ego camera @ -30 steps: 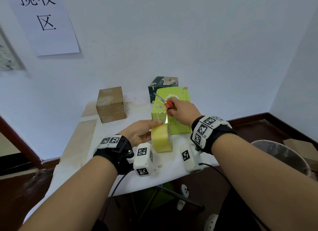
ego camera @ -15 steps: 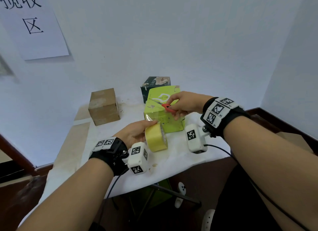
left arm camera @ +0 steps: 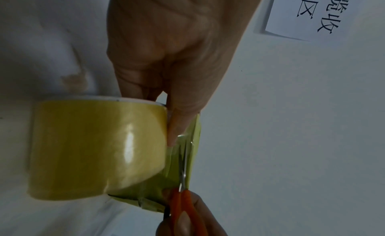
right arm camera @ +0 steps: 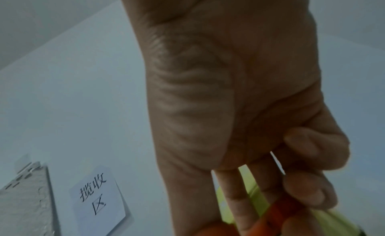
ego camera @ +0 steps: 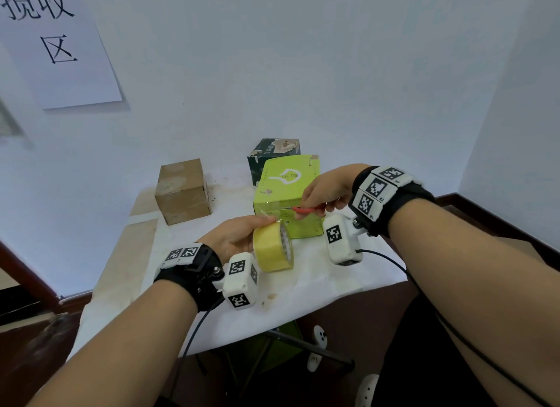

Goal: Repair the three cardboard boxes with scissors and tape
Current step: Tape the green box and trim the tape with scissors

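Left hand point(ego camera: 239, 240) grips tape roll point(ego camera: 271, 249); right hand point(ego camera: 327, 191) holds scissors point(ego camera: 306, 211).

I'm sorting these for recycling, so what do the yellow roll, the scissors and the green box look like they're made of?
Yellow roll: glossy plastic tape, judging by its sharp highlight.
Scissors: thin grey blades, seemingly metal; smooth orange handles, probably plastic.
Green box: printed cardboard with creased edges and a shiny clear film, likely tape, across its near end.
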{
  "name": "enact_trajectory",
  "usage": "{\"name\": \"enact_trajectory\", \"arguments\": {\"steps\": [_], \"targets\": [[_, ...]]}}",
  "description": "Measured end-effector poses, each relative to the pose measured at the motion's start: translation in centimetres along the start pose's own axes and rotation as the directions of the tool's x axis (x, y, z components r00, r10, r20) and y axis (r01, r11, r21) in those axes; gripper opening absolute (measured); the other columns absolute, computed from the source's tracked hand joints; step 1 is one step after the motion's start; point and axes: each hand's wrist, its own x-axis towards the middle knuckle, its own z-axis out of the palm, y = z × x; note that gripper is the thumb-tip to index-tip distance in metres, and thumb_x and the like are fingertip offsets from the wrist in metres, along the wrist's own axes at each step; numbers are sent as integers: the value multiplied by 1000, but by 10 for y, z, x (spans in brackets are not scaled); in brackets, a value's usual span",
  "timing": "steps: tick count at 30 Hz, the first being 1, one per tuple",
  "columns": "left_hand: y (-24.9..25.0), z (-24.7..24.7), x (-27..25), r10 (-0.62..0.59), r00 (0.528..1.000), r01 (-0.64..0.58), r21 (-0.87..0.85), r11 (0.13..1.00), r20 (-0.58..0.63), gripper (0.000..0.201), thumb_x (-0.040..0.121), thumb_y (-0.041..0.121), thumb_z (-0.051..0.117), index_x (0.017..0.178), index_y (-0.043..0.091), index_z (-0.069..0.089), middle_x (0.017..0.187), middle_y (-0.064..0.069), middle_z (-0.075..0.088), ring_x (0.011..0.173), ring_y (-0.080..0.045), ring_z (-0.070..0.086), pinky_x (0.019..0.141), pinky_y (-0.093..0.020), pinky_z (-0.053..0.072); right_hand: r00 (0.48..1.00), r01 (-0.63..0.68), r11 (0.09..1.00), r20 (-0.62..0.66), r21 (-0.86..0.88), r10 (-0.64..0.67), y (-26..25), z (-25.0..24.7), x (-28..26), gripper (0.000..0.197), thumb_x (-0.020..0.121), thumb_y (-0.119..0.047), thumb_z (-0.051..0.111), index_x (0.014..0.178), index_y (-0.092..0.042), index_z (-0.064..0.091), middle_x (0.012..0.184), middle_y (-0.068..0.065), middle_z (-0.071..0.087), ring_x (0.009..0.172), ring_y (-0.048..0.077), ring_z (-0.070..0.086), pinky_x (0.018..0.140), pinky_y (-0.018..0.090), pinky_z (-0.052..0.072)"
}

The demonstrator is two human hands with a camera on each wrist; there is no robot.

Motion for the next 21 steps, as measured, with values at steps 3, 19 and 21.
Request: {"name": "enact_trajectory", "arguments": {"steps": [3, 19, 21], "targets": [[0, -3, 3, 5, 1000, -5, 6, 1000, -1, 20, 87, 10, 66, 107, 6, 68, 95, -10, 74, 75, -18, 72, 69, -32, 60, 1000, 25, 999, -10, -28, -25, -7, 1, 3, 48, 87, -39, 65, 122, -6, 62, 71, -1, 49, 57, 10, 37, 45, 16, 30], [4, -7, 8, -12, 999, 9, 60, 998, 35, 25, 87, 13, 67, 110, 6, 67, 103, -11, 72, 83, -20, 70, 80, -35, 57, 996, 94, 994, -1, -55, -95, -14, 2, 13, 27, 80, -44, 72, 89, -22, 61, 60, -6, 51, 49, 10, 34, 44, 18, 29], [5, -8, 8, -14, 999, 12, 63, 998, 33, 26, 87, 14, 67, 112, 6, 67, 105, -11, 71, 84, -20, 70, 79, -35, 57, 994, 101, 993, -24, -58, -103, -16, 4, 16, 30, 78, -47, 73, 91, -22, 63, 58, -7, 52, 49, 10, 34, 46, 19, 30]]}}
